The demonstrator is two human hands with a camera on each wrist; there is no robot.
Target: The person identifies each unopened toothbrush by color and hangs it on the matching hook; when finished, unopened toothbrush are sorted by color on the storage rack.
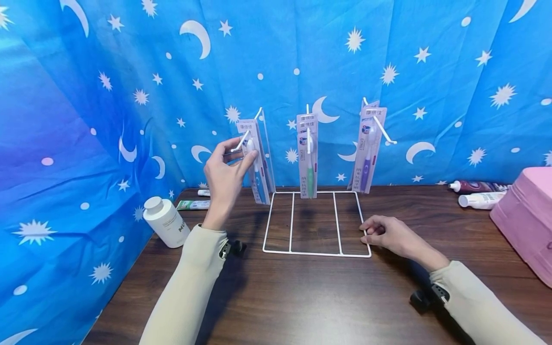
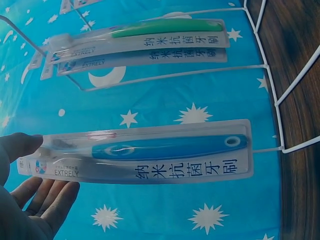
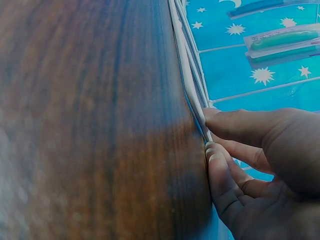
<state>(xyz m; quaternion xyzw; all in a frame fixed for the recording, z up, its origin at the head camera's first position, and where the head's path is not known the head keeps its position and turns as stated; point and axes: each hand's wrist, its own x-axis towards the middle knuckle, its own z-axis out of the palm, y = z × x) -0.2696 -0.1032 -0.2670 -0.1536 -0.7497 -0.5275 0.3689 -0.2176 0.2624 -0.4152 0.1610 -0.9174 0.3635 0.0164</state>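
A white wire display rack (image 1: 316,254) stands on the wooden table, its hooks carrying packaged toothbrushes. With thumb and fingers, my left hand (image 1: 226,170) pinches the upper part of a blue toothbrush pack (image 2: 175,148) at the left hook, whose tip pokes out in front of the card. On the middle hook hang green toothbrush packs (image 1: 309,167), one behind another. Purple toothbrush packs (image 1: 366,158) are on the right hook. Low at the rack's right side, my right hand (image 1: 394,235) pinches the base wire between thumb and fingers.
To the left stands a white bottle (image 1: 166,221), tilted in view, with a green-and-white toothpaste tube (image 1: 194,205) behind it. At right are a pink case (image 1: 523,220), a white tube (image 1: 480,200) and a dark red tube (image 1: 476,187). A blue star-patterned cloth (image 1: 267,57) hangs behind.
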